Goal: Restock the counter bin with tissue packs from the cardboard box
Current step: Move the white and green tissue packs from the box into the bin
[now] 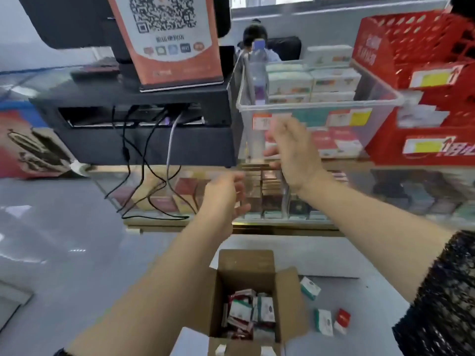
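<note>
An open cardboard box stands on the floor below me, with several red, green and white tissue packs inside. A clear plastic bin sits on the glass counter, stacked with pale packs at its far side. My right hand is raised in front of the bin's near wall, fingers spread and holding nothing. My left hand hovers lower, over the glass counter edge, fingers loosely bent and empty.
Three loose packs lie on the floor right of the box. A black register stand with dangling cables and a QR sign sits left of the bin. Red baskets stand to the right. A person sits behind the counter.
</note>
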